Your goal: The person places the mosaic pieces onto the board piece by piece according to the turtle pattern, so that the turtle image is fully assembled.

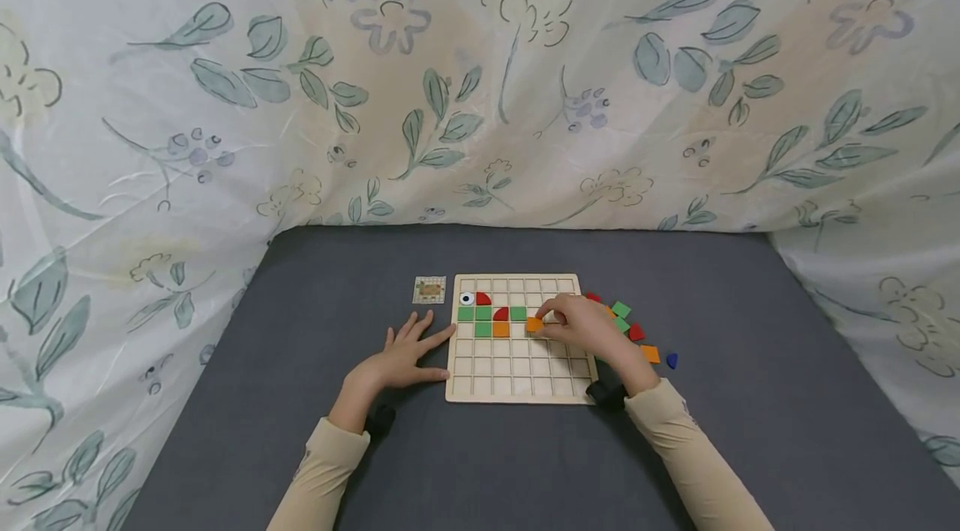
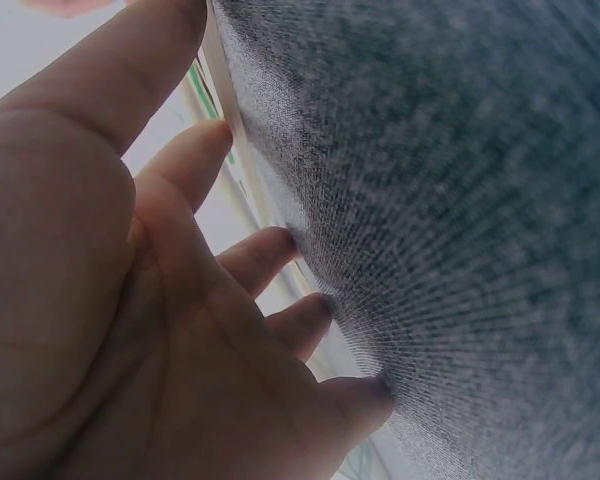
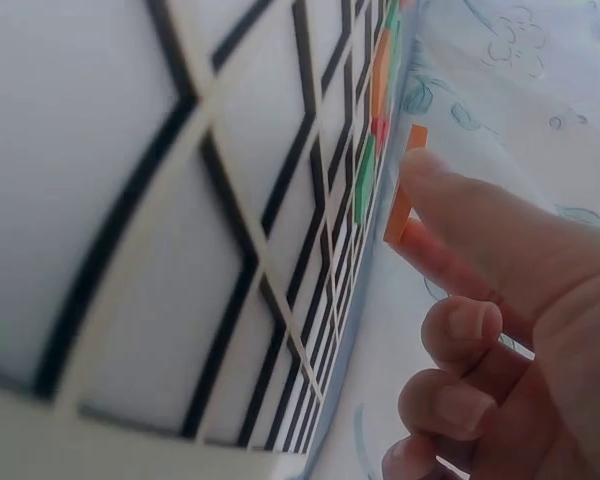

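Thumb and index finger of my right hand (image 1: 581,323) pinch an orange square tile (image 1: 533,324) over the middle of a pale wooden grid board (image 1: 517,389). The right wrist view shows this orange tile (image 3: 398,220) tilted on edge above the cells, the other fingers curled. My left hand (image 1: 401,360) has its fingers spread, palm down, with thumb and index tip at the board's left edge. In the board's upper left cells lie an eye tile (image 1: 467,298), red rounded tiles (image 1: 482,298), several green squares (image 1: 518,313) and another orange square (image 1: 500,329).
Right of the board are loose tiles: green (image 1: 621,309), red (image 1: 637,333), orange (image 1: 650,354) and a blue one (image 1: 672,360). A small printed card (image 1: 429,290) lies by the board's upper left corner. A floral curtain (image 1: 465,97) hangs behind the dark grey tabletop (image 1: 510,464).
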Demonstrator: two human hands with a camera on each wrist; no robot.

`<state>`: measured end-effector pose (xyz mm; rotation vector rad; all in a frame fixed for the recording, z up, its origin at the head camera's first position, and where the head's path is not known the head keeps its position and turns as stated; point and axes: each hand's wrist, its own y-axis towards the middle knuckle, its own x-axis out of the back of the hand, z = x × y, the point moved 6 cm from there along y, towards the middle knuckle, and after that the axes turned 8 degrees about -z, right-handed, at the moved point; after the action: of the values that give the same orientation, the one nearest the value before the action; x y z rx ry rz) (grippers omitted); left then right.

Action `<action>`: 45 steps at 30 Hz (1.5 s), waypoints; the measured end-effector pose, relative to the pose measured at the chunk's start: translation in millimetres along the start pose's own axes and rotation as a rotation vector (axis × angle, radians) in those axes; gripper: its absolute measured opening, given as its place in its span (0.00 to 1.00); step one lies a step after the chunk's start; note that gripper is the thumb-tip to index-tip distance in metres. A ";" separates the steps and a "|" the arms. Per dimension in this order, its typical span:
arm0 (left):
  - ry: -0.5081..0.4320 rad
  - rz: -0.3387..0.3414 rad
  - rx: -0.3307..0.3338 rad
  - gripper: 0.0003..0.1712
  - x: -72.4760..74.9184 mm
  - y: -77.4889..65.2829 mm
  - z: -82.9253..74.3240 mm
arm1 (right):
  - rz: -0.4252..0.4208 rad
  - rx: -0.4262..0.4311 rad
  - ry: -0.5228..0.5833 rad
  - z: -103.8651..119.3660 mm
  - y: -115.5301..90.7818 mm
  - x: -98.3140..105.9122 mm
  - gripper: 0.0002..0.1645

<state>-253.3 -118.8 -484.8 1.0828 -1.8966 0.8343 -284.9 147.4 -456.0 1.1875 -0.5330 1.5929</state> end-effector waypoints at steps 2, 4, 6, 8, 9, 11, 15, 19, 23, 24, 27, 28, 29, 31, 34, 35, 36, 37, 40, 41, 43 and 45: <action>-0.003 0.002 0.003 0.43 0.2 -0.5 0.4 | 0.007 -0.006 -0.011 2.9 1.6 -2.6 0.14; -0.001 0.004 0.003 0.43 0.2 -0.3 0.6 | 0.018 -0.014 -0.012 5.0 2.3 -4.7 0.14; 0.006 0.008 0.004 0.43 -0.5 0.4 0.9 | 0.025 -0.016 -0.009 6.7 2.7 -6.4 0.15; 0.010 0.009 0.006 0.43 -0.9 0.8 1.2 | 0.024 -0.017 -0.011 7.7 3.3 -7.7 0.14; 0.012 0.008 0.006 0.43 -0.9 0.8 1.3 | 0.023 -0.014 -0.008 8.3 3.6 -8.4 0.14; 0.013 0.006 0.008 0.43 -0.8 0.6 1.5 | 0.016 -0.009 -0.009 10.1 4.2 -9.6 0.13; 0.007 0.001 0.007 0.43 -0.4 -0.1 1.3 | 0.023 -0.004 -0.007 15.5 5.5 -10.5 0.13; 0.007 0.000 0.011 0.43 -1.0 -0.9 1.1 | 0.039 0.002 -0.028 21.5 6.4 -10.5 0.14; 0.010 0.003 0.026 0.44 -1.4 -1.0 1.8 | 0.044 0.012 -0.047 24.9 8.2 -12.2 0.14; 0.010 0.002 0.027 0.44 -1.5 -0.9 2.1 | 0.044 0.012 -0.049 25.2 8.6 -12.7 0.14; 0.017 0.003 0.031 0.44 -1.3 -1.0 1.9 | 0.050 0.011 -0.057 25.3 9.3 -14.4 0.14; 0.019 0.003 0.031 0.44 -1.3 -1.1 1.7 | 0.051 0.011 -0.059 25.3 9.4 -14.9 0.14; 0.017 0.002 0.030 0.44 -1.2 -1.1 1.4 | 0.052 0.012 -0.062 25.4 9.4 -15.3 0.14; 0.016 0.004 0.032 0.44 -1.2 -1.4 0.8 | 0.055 0.015 -0.072 25.5 9.2 -16.1 0.14; 0.012 0.001 0.033 0.44 -1.1 -1.6 0.4 | 0.050 0.027 -0.096 26.5 9.0 -16.5 0.14; 0.011 0.002 0.034 0.45 -1.1 -1.7 0.2 | 0.048 0.030 -0.104 26.6 8.9 -16.6 0.14; 0.014 0.004 0.036 0.45 -1.1 -1.7 0.4 | 0.046 0.033 -0.110 26.7 8.9 -16.7 0.14; 0.016 0.006 0.038 0.45 -1.0 -1.8 0.3 | 0.044 0.035 -0.115 27.0 8.9 -16.6 0.14; 0.014 0.004 0.035 0.45 -1.1 -1.5 0.7 | 0.046 0.034 -0.120 27.1 8.8 -16.9 0.14; 0.013 0.004 0.034 0.45 -1.2 -1.3 1.0 | 0.046 0.034 -0.120 27.2 8.7 -16.8 0.14; 0.010 0.002 0.032 0.44 -1.3 -0.9 1.0 | 0.047 0.032 -0.124 27.0 8.7 -16.8 0.14; 0.010 0.005 0.034 0.44 -1.4 -0.6 0.8 | 0.045 0.030 -0.128 26.4 8.5 -16.7 0.15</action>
<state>-252.5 -119.3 -486.3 1.0927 -1.8832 0.8759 -281.7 115.2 -458.0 1.3147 -0.6248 1.5745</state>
